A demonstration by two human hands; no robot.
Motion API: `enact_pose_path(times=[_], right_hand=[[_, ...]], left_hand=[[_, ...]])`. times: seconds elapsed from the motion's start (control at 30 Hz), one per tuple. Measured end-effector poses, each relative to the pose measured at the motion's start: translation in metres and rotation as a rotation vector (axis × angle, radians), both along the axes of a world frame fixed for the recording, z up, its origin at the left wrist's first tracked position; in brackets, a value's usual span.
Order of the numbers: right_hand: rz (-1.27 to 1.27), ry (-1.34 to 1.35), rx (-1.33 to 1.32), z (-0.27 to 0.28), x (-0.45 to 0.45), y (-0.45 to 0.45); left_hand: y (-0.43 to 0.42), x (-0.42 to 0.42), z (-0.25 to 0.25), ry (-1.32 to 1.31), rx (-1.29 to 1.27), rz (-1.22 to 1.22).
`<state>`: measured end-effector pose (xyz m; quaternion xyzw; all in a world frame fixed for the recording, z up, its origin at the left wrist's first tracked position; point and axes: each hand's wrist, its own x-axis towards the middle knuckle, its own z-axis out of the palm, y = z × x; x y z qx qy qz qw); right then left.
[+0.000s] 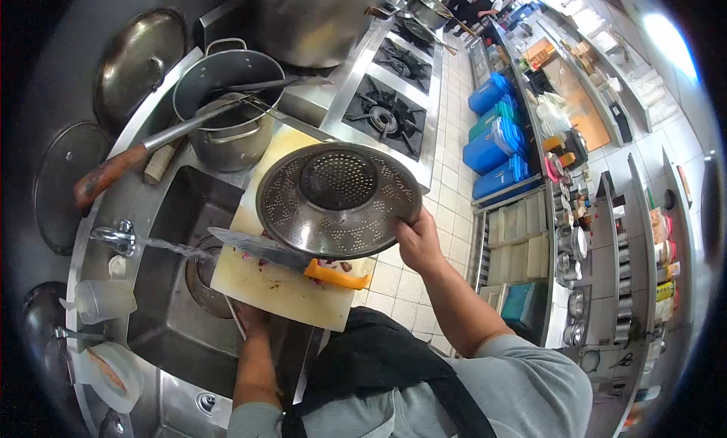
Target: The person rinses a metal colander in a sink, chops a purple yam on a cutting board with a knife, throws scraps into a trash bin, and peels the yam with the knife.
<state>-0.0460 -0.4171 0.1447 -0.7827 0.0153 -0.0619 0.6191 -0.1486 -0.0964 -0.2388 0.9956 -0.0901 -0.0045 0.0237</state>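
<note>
My right hand [421,242] grips the rim of a perforated metal colander [333,229], which is tipped above a cutting board. A large knife with an orange handle [337,275] lies across the pale cutting board [284,298], partly under the colander. Small dark and purplish scraps [346,266] are scattered on the board. My left hand [251,320] is low over the sink, at the board's near left edge. A thin pale edge shows beside it; its fingers are hidden.
Water runs from a tap [113,237] into the steel sink [178,218], over a round metal piece [203,283]. Beyond stand a pot with long-handled utensils [227,146], a big stockpot [303,29] and gas burners [384,120]. Blue bins [492,146] line the right; people [481,6] stand far back.
</note>
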Motion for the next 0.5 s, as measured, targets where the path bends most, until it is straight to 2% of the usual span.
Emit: enact_pose_path(times=[0.07, 0.13, 0.2, 0.23, 0.27, 0.33, 0.4, 0.5], right_hand=[[0.041, -0.043, 0.091, 0.001, 0.003, 0.01], [0.041, -0.042, 0.056, 0.003, 0.002, 0.012], [0.064, -0.057, 0.136, -0.004, 0.001, 0.012], [0.063, -0.062, 0.147, -0.011, 0.002, 0.008], [0.062, -0.07, 0.166, -0.006, 0.0, 0.012], [0.099, -0.006, 0.122, -0.004, -0.004, 0.012], [0.173, 0.014, 0.157, -0.013, -0.01, 0.011], [0.171, -0.035, 0.162, -0.008, -0.026, 0.032]], left_hand=[[0.002, 0.001, 0.027, -0.065, 0.033, -0.02], [0.001, 0.005, 0.07, 0.47, -0.579, 0.528], [0.024, -0.004, -0.064, 0.371, -1.211, 0.558], [0.033, -0.011, -0.027, 0.306, -0.981, 0.214], [0.02, -0.009, 0.046, 0.519, -1.391, 0.794], [0.022, -0.007, 0.108, 0.403, -1.58, 0.911], [0.038, -0.021, 0.15, 0.249, -1.681, 0.907], [0.049, -0.032, 0.246, -0.103, -1.746, 0.805]])
